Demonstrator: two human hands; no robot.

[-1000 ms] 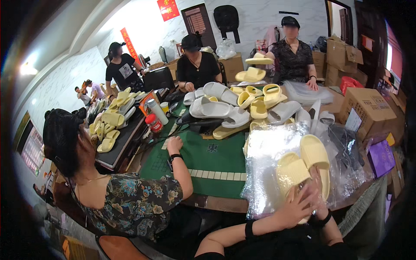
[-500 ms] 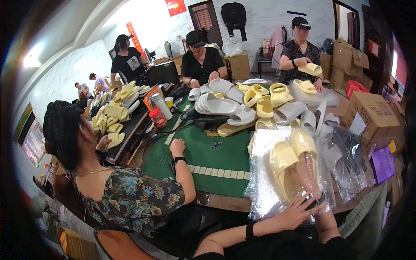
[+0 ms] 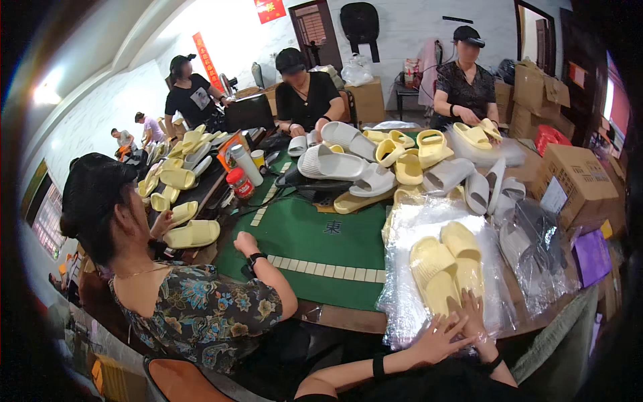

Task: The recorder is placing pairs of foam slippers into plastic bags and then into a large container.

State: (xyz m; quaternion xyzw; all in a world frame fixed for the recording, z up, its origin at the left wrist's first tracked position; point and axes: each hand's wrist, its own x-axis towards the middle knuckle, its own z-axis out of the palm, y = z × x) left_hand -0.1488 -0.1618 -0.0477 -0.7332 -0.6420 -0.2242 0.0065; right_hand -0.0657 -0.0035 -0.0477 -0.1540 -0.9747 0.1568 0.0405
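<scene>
- Pair of yellow slippers (image 3: 442, 264): found just ahead of both hands, side by side, toes pointing away; the heel ends lie at the right hand's fingertips.
- Right hand (image 3: 473, 321): fingers extended and slightly parted, laid at the heel of the right-hand slipper; the thumb is hidden, so whether anything is pinched cannot be told.
- Left hand (image 3: 439, 342): fingers spread wide, crossed toward the right hand near the heel of the left-hand slipper; no grip is seen.
- Change noted: half a second ago the right hand was laid far along the slipper; it has since been drawn back to the heel. By judgement, the pair has been seated and attention is now given to the heel end.
- Clear plastic bags (image 3: 402, 288): spread beneath the pair, ahead and left of the left hand; whether film also covers the slippers cannot be told with certainty.
- Wrapped grey slipper (image 3: 516, 248): located right of the right hand, beyond the pair's heels.
- Slipper pile (image 3: 331, 163): grey and yellow, stacked well ahead and left of both hands.
- Co-worker (image 3: 479, 87): seen farthest ahead; the yellow slipper previously held up there has been lowered beside another.
</scene>
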